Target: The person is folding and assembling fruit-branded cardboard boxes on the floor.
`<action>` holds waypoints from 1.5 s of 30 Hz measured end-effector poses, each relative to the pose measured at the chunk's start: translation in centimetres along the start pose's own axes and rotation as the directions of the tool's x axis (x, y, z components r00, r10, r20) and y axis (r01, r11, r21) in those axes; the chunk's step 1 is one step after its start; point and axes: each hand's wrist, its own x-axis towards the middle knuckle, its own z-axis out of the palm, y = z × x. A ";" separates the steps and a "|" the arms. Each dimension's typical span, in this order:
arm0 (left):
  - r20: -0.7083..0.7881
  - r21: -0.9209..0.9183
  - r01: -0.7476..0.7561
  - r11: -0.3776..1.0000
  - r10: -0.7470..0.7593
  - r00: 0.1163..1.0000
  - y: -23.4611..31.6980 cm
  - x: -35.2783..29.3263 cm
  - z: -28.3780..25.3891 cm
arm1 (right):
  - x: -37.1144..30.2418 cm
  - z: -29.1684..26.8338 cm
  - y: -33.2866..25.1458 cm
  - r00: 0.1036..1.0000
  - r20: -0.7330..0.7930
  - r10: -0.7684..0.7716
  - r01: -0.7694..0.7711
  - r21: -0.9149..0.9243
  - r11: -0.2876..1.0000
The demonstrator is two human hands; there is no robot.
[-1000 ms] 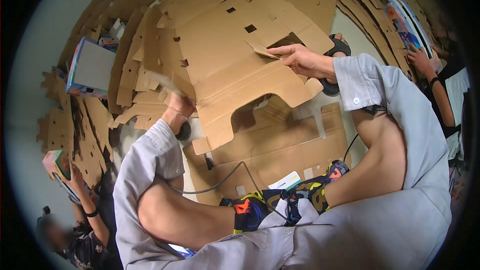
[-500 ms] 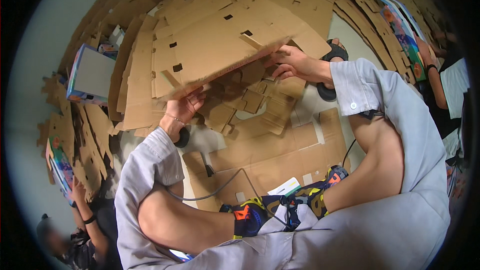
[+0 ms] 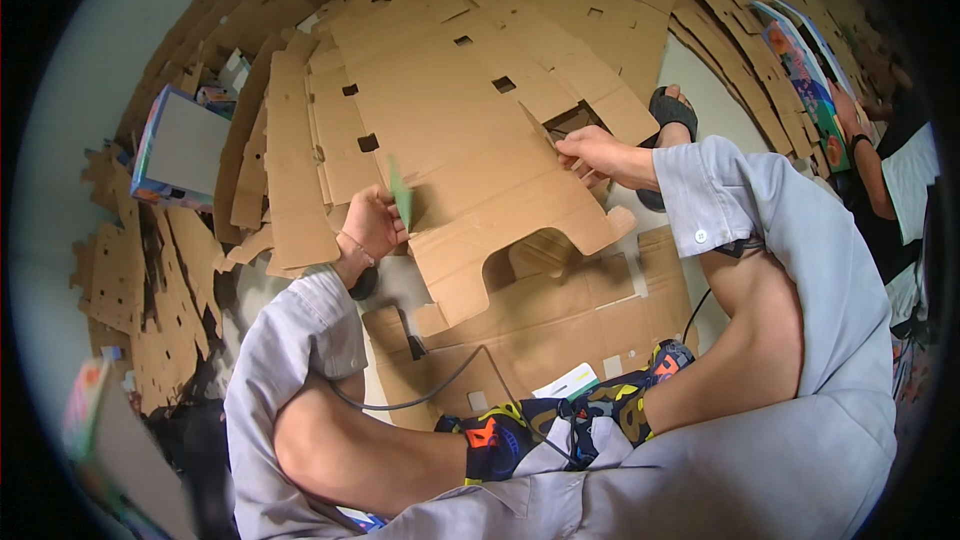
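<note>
A large brown cardboard sheet [image 3: 430,100] with several small square cutouts lies tilted over other cardboard in front of me. Its near panel [image 3: 480,230] now hangs toward me, ending in a curved notch. At the left edge, my left hand [image 3: 375,227] has its fingers curled against a small upright flap [image 3: 400,193], green on one face and blurred. My right hand [image 3: 605,155] pinches a narrow brown flap [image 3: 538,125] beside an opening on the right; some of its fingertips are hidden.
Flattened cardboard [image 3: 540,340] lies between my legs, with a black cable [image 3: 430,388] across it. Stacked cardboard rises at left [image 3: 150,280] and right [image 3: 745,70]. A white-faced box [image 3: 185,150] stands left. At right, another person's hand [image 3: 848,110] touches a colourful box [image 3: 808,75].
The sheet's near panel has swung down into view toward me. My left hand has shifted slightly down, my right hand down and rightward. At lower left, a person's colourful panel has come closer.
</note>
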 end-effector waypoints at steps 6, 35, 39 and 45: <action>-0.187 0.225 -0.032 0.974 0.075 0.980 -0.3 -0.4 1.6 | -0.2 -0.1 -1.0 0.997 -0.036 -0.073 0.073 -0.015 0.997; -0.109 -0.177 -0.122 0.977 0.103 0.989 0.7 -0.8 0.2 | -1.3 0.1 -1.9 0.902 0.292 -0.319 0.359 -0.093 0.929; -0.055 -0.087 -0.100 0.991 0.096 0.994 -0.1 -0.3 0.0 | -0.1 -0.2 -1.2 0.966 0.142 -0.218 0.196 0.152 0.969; -0.294 -0.028 -0.219 0.975 0.201 0.934 -0.6 0.0 0.1 | 0.2 0.7 0.0 0.737 0.357 -0.574 0.671 -0.485 0.561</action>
